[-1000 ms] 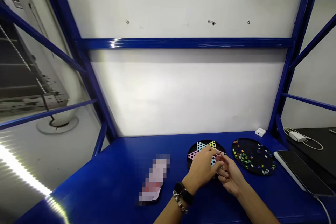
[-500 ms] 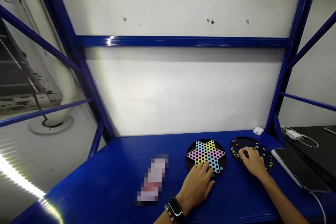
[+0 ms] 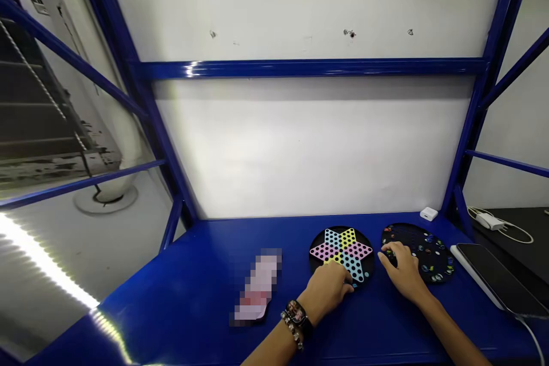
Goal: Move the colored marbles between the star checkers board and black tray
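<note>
A round black Chinese checkers board (image 3: pixel 316 264) lies on the blue tabletop, with a star of pink, yellow and light blue points full of dark holes. My left hand (image 3: pixel 328 289) is over its near edge, fingers curled down towards the thumb; what they hold, if anything, is hidden. Right of the board, a round black tray (image 3: pixel 414 233) has several coloured marbles (image 3: pixel 435 275) scattered in it. My right hand (image 3: pixel 401 271) reaches over the tray's left side, thumb and fingers apart, nothing visible between them.
A blurred-out pinkish flat object (image 3: pixel 259 286) lies left of the board. To the right are a dark-screened device (image 3: pixel 500 277) with a white cable, a small white case (image 3: pixel 429 214) and a white charger (image 3: pixel 490 221). Blue metal frame bars (image 3: pixel 313 68) stand before the white wall.
My right hand has drawn back leftwards from the tray's middle, its thumb and fingers spreading, so more marbles show. My left hand's fingers have curled in at the board's near edge. The view has shifted slightly.
</note>
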Tool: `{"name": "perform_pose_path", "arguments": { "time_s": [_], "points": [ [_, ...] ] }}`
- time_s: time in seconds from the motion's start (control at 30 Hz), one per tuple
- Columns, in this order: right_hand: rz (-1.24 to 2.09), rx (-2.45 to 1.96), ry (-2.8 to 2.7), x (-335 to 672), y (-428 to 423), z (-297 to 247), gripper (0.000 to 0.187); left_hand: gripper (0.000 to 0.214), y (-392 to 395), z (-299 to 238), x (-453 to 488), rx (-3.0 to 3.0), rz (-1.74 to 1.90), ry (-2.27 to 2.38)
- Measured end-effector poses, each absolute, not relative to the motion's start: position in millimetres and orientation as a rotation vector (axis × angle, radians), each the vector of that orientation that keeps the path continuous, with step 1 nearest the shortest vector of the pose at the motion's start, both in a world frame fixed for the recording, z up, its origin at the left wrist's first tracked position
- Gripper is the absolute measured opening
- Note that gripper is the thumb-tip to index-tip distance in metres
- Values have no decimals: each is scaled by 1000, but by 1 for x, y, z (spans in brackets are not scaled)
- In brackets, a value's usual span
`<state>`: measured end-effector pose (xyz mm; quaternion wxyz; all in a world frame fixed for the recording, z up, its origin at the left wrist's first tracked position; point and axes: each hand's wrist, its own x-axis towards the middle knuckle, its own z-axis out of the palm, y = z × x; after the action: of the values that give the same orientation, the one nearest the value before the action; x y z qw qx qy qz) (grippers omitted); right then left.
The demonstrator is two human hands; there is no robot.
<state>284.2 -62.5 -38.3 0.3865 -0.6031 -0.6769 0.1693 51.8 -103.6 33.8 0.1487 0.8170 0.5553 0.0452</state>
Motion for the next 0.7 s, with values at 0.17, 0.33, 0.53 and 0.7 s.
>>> {"name": "perform_pose_path", "arguments": {
  "time_s": [0.17,0.33,0.53,0.7],
  "points": [
    [554,-1443,-1683,274,-69,-36,30,19,-98,41,48,2227,103,1483],
    [682,-1331,-1655,263,-73,-33,27,19,-94,49,48,2296,-57,1413],
    [745,-1246,-1586,250,-85,-28,23,17,-95,50,46,2316,-42,1398],
    [803,-1199,-1522,242,-92,-26,24,18,-93,46,33,2201,46,1306]
  ]
}}
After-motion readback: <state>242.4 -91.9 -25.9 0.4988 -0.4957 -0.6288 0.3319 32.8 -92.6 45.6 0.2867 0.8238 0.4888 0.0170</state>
